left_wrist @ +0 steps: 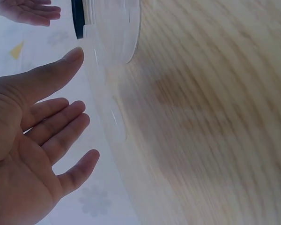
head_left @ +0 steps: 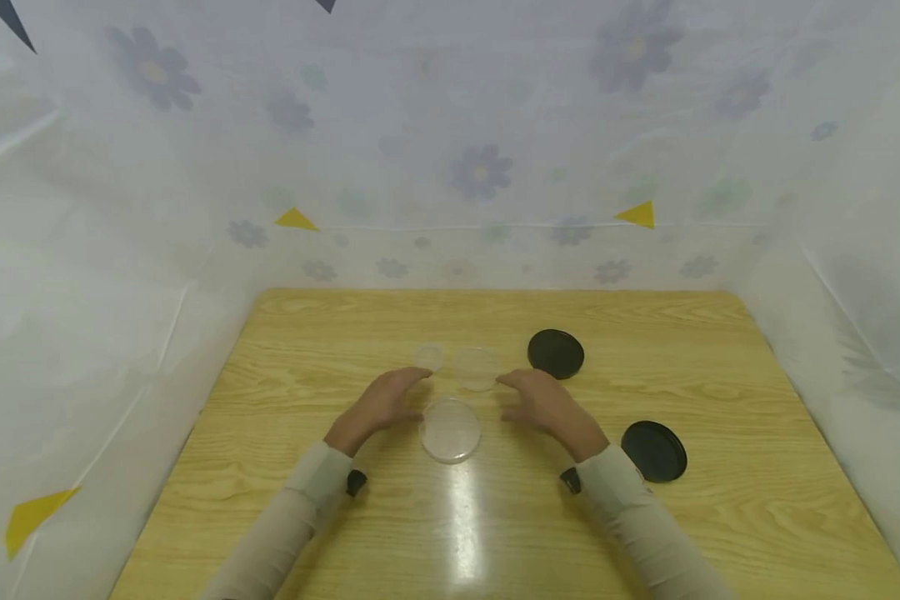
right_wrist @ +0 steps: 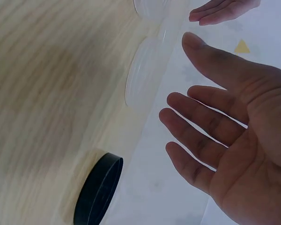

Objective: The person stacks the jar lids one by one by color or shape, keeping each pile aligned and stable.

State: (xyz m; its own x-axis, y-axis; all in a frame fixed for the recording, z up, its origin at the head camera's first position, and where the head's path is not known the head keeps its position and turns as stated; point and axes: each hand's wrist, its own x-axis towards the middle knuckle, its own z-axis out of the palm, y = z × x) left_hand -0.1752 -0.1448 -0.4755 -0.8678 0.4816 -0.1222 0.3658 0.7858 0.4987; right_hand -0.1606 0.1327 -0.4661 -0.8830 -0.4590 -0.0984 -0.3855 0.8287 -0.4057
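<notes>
Clear dishes [head_left: 451,430], three, black dishes [head_left: 556,354], two

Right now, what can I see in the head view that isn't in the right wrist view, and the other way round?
Only the head view: pale long sleeves on both arms, and a second black round rimmed dish at the right.

Only the right wrist view: the open palm of the bare right hand, with its fingers spread before the camera.

Both: the two hands, including the bare left hand, the other black round dish, clear round dishes and the wood-grained table.
</notes>
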